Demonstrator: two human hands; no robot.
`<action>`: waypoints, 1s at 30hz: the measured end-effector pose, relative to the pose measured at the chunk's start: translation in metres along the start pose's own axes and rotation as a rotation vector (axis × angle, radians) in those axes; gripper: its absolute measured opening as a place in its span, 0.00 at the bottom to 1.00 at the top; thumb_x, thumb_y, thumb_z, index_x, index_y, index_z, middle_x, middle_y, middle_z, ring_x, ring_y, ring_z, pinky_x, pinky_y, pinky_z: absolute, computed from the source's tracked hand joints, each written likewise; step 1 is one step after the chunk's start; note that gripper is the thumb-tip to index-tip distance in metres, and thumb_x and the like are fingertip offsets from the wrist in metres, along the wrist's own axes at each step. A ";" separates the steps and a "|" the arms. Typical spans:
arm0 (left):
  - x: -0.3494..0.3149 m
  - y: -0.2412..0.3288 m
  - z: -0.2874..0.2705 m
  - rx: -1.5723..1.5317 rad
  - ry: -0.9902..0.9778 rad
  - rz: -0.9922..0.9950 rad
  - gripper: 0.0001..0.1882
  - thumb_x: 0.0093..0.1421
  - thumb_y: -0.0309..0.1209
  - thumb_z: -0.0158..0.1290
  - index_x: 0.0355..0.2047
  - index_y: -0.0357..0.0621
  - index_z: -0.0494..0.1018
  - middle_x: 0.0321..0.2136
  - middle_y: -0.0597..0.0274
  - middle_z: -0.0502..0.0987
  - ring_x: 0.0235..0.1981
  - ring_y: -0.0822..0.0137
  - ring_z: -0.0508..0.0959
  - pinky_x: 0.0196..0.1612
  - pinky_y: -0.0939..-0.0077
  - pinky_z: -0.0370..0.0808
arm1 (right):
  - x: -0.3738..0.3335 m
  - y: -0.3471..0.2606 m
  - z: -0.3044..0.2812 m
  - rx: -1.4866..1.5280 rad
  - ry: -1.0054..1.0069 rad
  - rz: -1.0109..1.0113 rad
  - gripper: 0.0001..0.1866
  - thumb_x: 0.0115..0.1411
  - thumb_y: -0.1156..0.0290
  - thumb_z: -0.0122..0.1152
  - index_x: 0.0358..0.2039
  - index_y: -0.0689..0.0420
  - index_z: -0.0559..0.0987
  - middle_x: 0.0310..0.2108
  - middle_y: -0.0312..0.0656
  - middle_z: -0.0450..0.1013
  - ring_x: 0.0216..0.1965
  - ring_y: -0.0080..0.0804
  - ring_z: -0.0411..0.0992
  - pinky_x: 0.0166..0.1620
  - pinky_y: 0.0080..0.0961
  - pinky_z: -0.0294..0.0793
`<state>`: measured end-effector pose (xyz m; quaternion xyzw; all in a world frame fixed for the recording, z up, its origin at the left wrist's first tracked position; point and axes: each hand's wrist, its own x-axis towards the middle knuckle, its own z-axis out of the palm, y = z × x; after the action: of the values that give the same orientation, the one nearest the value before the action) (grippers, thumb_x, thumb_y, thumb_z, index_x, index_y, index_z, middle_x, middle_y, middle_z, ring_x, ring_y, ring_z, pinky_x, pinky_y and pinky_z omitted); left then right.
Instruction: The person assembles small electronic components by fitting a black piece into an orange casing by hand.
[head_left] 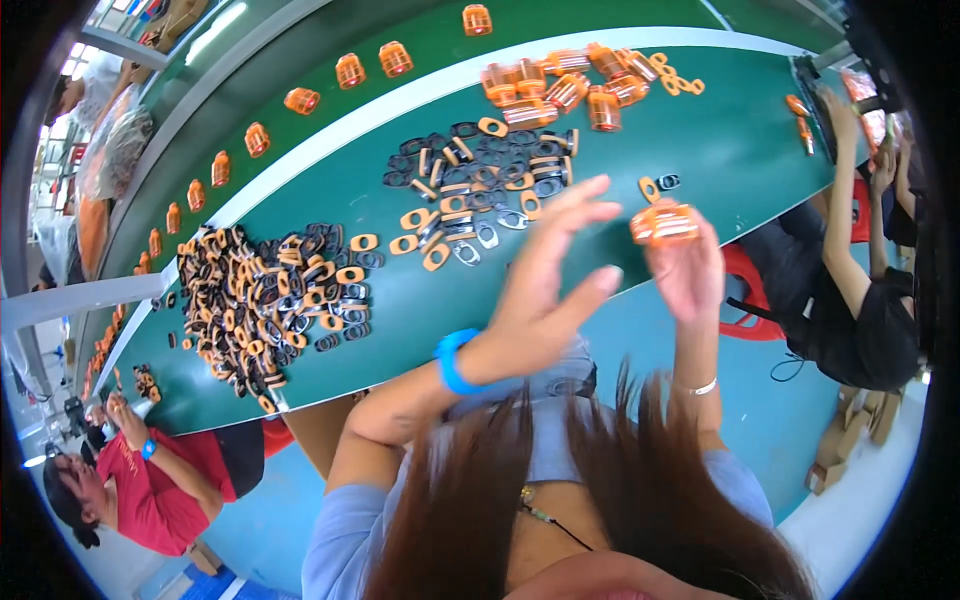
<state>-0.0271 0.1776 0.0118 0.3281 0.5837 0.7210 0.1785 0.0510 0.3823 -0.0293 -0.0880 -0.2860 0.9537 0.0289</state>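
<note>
Over the near edge of the green table my right hand (688,275) is closed round an orange translucent plastic cap-like housing (664,225), its fingers partly hidden behind it. My left hand (550,290), with a blue band at its wrist, hangs in the air to the left of that housing. Its fingers and thumb are spread, and nothing shows between them. Just beyond the right hand lie two small oval ring pieces, an orange one (649,190) and a black one (669,182). Past my left fingertips spreads a loose pile of black and orange oval ring pieces (487,170).
A larger heap of oval ring pieces (250,310) covers the table's left. Several orange housings (568,90) are grouped at the back. Beyond a white rail (360,120), more housings stand in a row on a green belt (440,58). Co-workers sit at both sides.
</note>
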 end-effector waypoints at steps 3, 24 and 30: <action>-0.002 0.074 -0.039 -0.051 0.028 0.381 0.19 0.57 0.29 0.46 0.50 0.40 0.64 0.47 0.46 0.67 0.51 0.55 0.68 0.56 0.59 0.63 | -0.009 -0.042 -0.013 -0.512 0.272 -0.470 0.19 0.65 0.63 0.41 0.47 0.65 0.68 0.43 0.50 0.71 0.41 0.32 0.72 0.38 0.20 0.71; -0.069 0.194 -0.048 -0.301 0.220 0.966 0.10 0.60 0.34 0.46 0.34 0.51 0.77 0.37 0.69 0.74 0.42 0.72 0.67 0.40 0.80 0.67 | 0.052 -0.060 -0.071 -1.825 0.219 -0.656 0.18 0.61 0.77 0.40 0.49 0.59 0.74 0.47 0.43 0.70 0.50 0.33 0.67 0.54 0.24 0.63; -0.086 0.199 -0.054 -0.167 0.263 1.042 0.11 0.60 0.35 0.45 0.34 0.51 0.78 0.38 0.70 0.74 0.43 0.73 0.67 0.40 0.79 0.67 | 0.073 -0.058 -0.053 -1.847 0.140 -0.572 0.18 0.57 0.78 0.44 0.48 0.58 0.75 0.52 0.47 0.69 0.55 0.40 0.66 0.57 0.29 0.61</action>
<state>0.0233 0.0328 0.1738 0.4656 0.3020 0.7929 -0.2515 -0.0104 0.4672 -0.0514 -0.0598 -0.9307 0.3028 0.1964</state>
